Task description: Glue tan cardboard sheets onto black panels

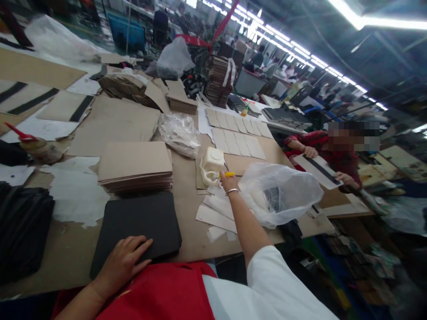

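My left hand [128, 258] lies with fingers stretched on a stack of dark grey sheets [143, 218] at the table's near edge. My right hand [228, 181] reaches forward, its fingers closed on a yellow-handled brush [227, 174]. The brush's tip is at the mouth of a cream plastic container [212, 160], and its bristles are hard to make out. Behind the dark stack stands a pile of beige boards [135, 164]. White paper pieces [216, 213] lie just below my right hand, and a clear plastic bag [280, 191] sits to its right.
Crumpled clear plastic [180, 133] lies behind the container. Beige panels [238, 133] are laid in overlapping rows farther back. A glue bottle with a red nozzle [38, 146] is at left, above black pieces [23, 231]. Across at right, a person holds a striped panel [316, 171].
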A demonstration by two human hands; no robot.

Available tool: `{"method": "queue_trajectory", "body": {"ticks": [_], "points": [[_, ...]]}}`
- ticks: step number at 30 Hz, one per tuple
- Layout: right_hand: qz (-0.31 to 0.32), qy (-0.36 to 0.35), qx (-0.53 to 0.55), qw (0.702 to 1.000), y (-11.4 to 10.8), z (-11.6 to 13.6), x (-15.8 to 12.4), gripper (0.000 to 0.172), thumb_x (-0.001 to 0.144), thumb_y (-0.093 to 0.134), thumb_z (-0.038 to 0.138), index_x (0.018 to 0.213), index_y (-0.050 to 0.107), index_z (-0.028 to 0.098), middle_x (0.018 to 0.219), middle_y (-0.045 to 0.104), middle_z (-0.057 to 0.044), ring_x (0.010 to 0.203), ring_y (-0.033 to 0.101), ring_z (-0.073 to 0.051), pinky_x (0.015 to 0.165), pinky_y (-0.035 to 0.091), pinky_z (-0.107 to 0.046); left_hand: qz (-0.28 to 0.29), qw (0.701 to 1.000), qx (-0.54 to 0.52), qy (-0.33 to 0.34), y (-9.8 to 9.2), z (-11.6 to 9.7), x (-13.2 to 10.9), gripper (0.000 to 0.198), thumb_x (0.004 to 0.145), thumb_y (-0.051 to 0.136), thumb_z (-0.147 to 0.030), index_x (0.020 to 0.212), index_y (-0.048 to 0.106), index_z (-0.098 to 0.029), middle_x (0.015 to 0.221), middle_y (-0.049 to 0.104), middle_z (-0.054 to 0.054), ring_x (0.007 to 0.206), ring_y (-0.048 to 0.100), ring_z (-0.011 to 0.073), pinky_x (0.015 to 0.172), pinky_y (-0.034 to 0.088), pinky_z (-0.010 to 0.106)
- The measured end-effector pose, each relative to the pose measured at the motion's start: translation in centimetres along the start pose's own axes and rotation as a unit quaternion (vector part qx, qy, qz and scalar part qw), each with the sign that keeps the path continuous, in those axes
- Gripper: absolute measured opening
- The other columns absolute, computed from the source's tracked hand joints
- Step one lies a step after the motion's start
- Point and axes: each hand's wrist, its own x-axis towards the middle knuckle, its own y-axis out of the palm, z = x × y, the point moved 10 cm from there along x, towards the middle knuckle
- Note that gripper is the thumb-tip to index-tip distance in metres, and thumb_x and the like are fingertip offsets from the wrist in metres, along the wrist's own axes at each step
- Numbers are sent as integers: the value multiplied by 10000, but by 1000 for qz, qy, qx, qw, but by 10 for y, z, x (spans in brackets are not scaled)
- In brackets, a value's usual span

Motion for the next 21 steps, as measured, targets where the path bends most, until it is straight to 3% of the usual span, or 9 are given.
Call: {"method": "queue_trajectory", "body": {"ticks": [3,6,9,12,16,19,21], "points": [[36,-27,-38,998,21,7,12,284,790,541,404,706,689,176,682,684,-74,677,634,-181,662,477,-270,-3,1000,-14,-12,1,3,-1,334,796,565,-350,1125,622,-355,1043,661,15,938,599,212,804,485,338],[74,-69,-52,994,28,14,14,192,755,594,343,789,716,199,795,710,-53,777,637,-181,732,470,-271,6,998,-54,-37,4,10,-1,347,777,581,-416,1122,610,-409,1052,661,-8,944,609,217,802,497,349],[124,-118,-45,984,24,17,8,179,728,614,252,862,725,210,880,715,-31,800,629,-158,759,465,-257,0,990,-114,-81,4,21,1,357,748,600,-478,1101,612,-427,1026,665,-21,942,617,226,821,504,369],[172,-157,-32,972,16,17,-2,175,664,644,166,809,733,207,866,714,-19,788,621,-143,772,460,-252,-27,972,-190,-134,1,33,3,321,749,595,-469,1068,612,-443,994,671,-52,939,622,221,865,498,375],[192,-176,-7,966,-2,16,-10,160,628,660,160,763,733,203,824,707,-18,755,613,-137,767,463,-264,-55,938,-270,-212,-1,49,-1,297,774,544,-404,1063,594,-453,1007,655,-92,902,626,188,843,515,342],[187,-161,20,969,-11,15,-10,148,604,685,185,747,724,197,794,701,-9,717,609,-125,737,470,-248,-89,925,-280,-242,-11,58,-5,192,781,468,-326,831,650,-360,1033,636,-79,976,601,193,894,488,373],[172,-132,41,975,-10,12,-7,165,627,679,234,781,714,185,771,692,-4,661,602,-108,684,477,-227,-100,922,-279,-247,-17,61,-5,212,757,433,-275,639,610,-267,1038,631,-40,1014,585,210,920,466,401]]}}
